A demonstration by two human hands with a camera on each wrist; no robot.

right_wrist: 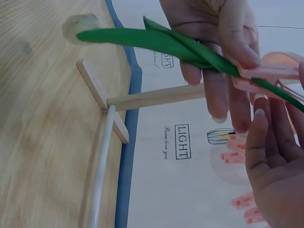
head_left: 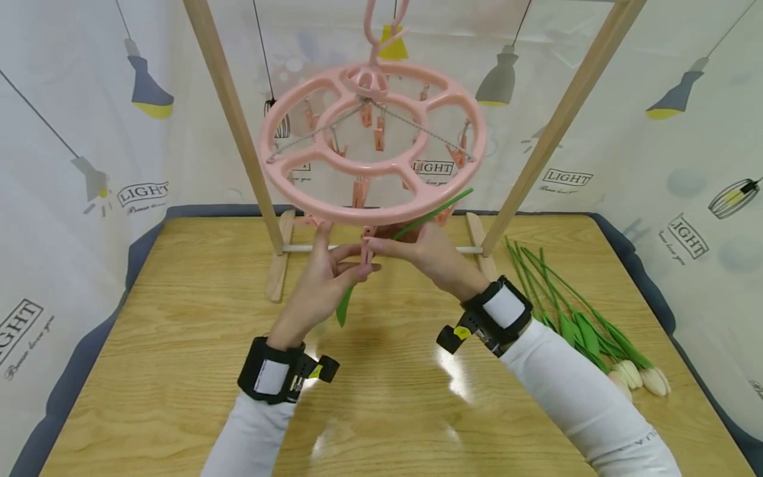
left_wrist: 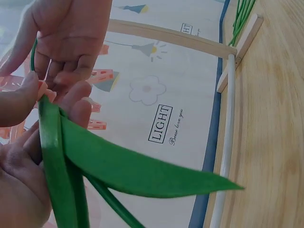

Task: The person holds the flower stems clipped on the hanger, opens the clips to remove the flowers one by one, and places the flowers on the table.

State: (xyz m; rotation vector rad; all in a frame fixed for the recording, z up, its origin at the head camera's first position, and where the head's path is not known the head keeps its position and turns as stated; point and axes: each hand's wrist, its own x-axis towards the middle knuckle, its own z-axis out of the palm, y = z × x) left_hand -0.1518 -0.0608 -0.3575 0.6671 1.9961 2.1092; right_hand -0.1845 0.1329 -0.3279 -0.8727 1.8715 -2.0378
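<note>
An artificial tulip with a green stem (head_left: 441,208) and a broad green leaf (left_wrist: 142,159) is at a pink clothespin (head_left: 366,248) under the front rim of a pink round hanger (head_left: 369,215). My left hand (head_left: 318,285) pinches the clothespin's lower end, its thumb by the leaf base. From the other side, my right hand (head_left: 432,255) grips the upper part with its thumb, its fingers curled behind. The stem slants up past the right hand. In the right wrist view a blurred pale shape (right_wrist: 78,28) lies by the leaf tip; I cannot tell what it is.
Several white tulips (head_left: 632,377) lie on the wooden table (head_left: 179,331) at the right. A wooden frame (head_left: 551,142) with a white crossbar (head_left: 298,248) stands around the hanger. More pink clothespins (head_left: 379,136) dangle from its rings. A printed curtain (head_left: 626,165) surrounds the table.
</note>
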